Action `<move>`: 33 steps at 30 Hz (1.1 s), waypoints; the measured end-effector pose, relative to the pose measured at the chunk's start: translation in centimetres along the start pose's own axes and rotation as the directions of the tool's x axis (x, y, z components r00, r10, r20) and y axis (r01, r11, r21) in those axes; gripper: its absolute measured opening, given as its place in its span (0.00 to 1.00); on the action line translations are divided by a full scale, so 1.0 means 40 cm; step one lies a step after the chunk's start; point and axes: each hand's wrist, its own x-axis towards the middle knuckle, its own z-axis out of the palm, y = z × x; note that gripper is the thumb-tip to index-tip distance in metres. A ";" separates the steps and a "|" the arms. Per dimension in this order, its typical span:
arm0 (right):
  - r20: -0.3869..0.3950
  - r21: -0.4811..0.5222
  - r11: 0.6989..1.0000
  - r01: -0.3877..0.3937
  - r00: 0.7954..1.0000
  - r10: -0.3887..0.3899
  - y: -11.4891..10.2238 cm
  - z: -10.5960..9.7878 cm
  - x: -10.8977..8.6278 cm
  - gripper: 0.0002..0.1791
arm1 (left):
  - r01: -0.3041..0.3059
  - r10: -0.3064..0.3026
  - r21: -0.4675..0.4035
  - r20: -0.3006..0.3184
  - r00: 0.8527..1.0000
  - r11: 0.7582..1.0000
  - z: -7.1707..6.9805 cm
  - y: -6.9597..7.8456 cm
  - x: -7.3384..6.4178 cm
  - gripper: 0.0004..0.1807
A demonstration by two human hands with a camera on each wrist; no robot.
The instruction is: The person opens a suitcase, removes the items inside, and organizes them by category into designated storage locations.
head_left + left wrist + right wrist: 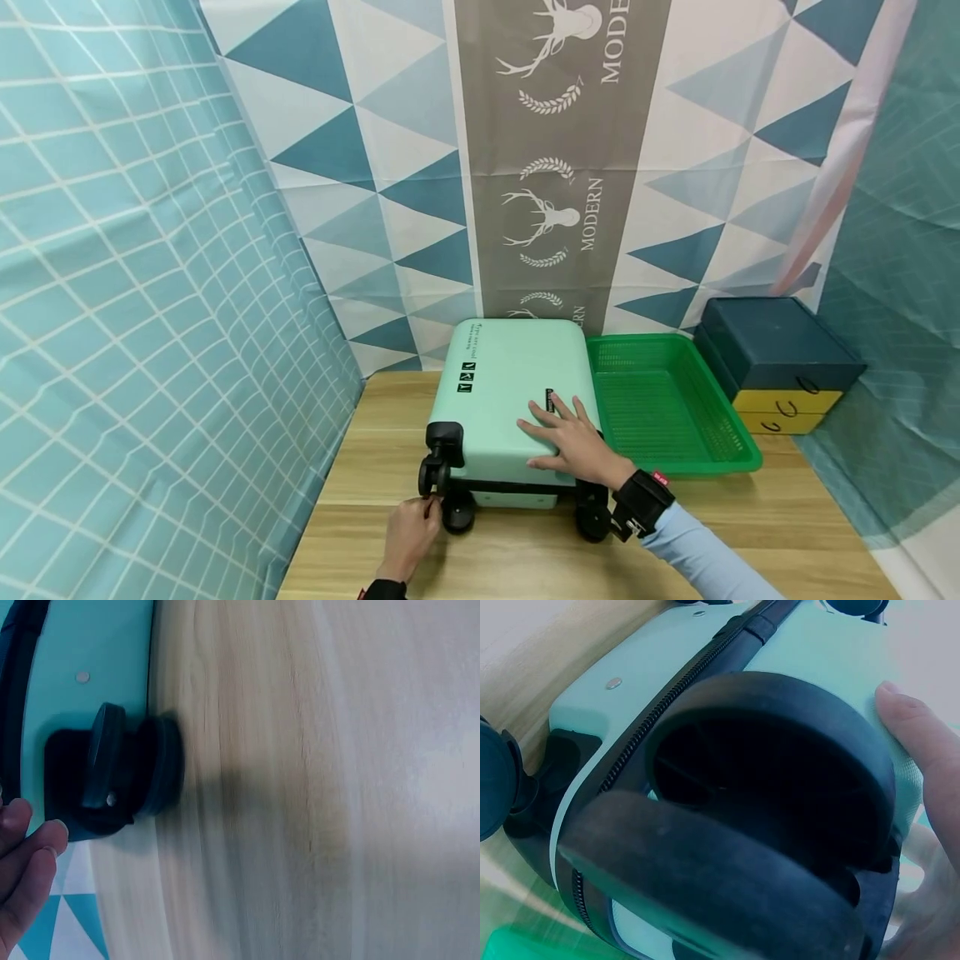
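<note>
A mint-green suitcase (517, 367) lies flat on the wooden table, its black wheels toward me. My left hand (411, 529) is at the near left corner beside a black wheel (457, 512), fingers curled. In the left wrist view its fingers (34, 862) come together at the dark zipper band (16, 690), pinching what seems to be the zipper pull, mostly hidden. My right hand (573, 442) rests with spread fingers on the suitcase's upper shell, near the right corner. Below that wrist, the right wrist view has a large black wheel (780, 697) and the zipper (641, 735).
Right of the suitcase stands a green plastic basket (652, 458). Farther right is a stack of a dark blue box (783, 342) over yellow drawers (787, 412). Patterned cloth (412, 167) hangs behind, and a blue checked curtain (150, 292) borders the table (360, 467) on the left.
</note>
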 end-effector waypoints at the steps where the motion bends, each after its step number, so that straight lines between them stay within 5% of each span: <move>1: -0.004 -0.006 1.000 0.002 1.000 -0.002 -0.001 0.001 0.001 0.36 | 0.007 -0.007 0.002 -0.002 1.000 1.000 -0.003 -0.005 0.002 0.23; 9: -0.026 0.004 1.000 0.010 1.000 -0.010 0.000 0.007 -0.001 0.36 | 0.072 -0.074 0.038 0.065 0.995 0.997 -0.017 -0.053 0.026 0.20; 20: -0.006 -0.017 1.000 -0.008 1.000 0.007 0.001 0.006 0.000 0.35 | 0.027 -0.030 0.060 0.042 0.999 0.998 -0.008 -0.085 0.068 0.09; 33: 0.028 0.006 1.000 0.010 1.000 -0.010 0.002 -0.013 0.000 0.34 | 0.141 -0.144 0.030 0.123 0.982 0.990 0.010 -0.090 0.138 0.07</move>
